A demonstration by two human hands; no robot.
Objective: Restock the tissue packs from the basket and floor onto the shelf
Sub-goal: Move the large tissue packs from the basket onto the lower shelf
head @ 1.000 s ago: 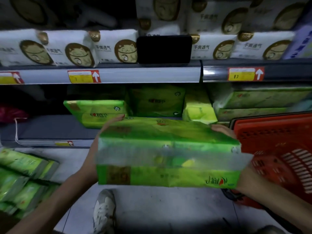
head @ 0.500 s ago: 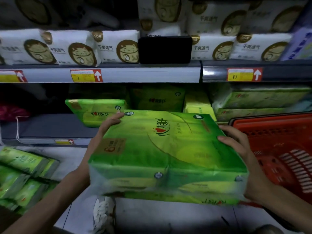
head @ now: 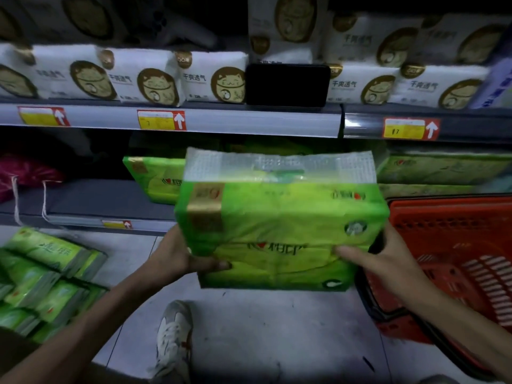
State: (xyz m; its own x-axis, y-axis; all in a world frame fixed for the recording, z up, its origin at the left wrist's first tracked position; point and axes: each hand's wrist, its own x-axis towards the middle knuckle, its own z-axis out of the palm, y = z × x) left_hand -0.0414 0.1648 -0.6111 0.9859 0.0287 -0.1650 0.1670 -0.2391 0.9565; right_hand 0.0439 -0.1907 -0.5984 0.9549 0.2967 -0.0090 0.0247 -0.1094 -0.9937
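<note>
Green tissue pack (head: 279, 225) is up in the air in front of the lower shelf (head: 105, 200), touching nothing but the hands. It's tilted, w/ the clear crimped seal edge up top & a printed face toward the camera. L hand (head: 177, 256) is clamped on its lower-left corner: thumb flat across the front, other fingers hidden behind the pack. R hand (head: 379, 259) grips the lower-right edge the same way, thumb on the front, remaining fingers out of sight behind.

Behind the pack, just to its left: a second green pack (head: 155, 178) lying on the lower shelf, partly covered by the held one. Behind & to the right: more flat green packs (head: 443, 167), stacked at the same shelf level.

Right of the pack, close by R hand: red basket (head: 448, 234), slotted plastic walls showing; can't tell contents.

Below-left of the pack: pile of green packs (head: 47, 275) on the grey floor (head: 277, 328). Straight below it: a pale sneaker (head: 174, 336).

Far left of the pack: pink bag-like item (head: 22, 173) w/ white strings hanging over the shelf edge.

Above the pack: upper shelf rail (head: 249, 121) w/ yellow-red price tags (head: 161, 120), arrows pointing up. On top of that shelf sits a row of white cat-print packs (head: 144, 76), and a black rectangular device (head: 287, 85) stands between them, right above the pack's middle.
</note>
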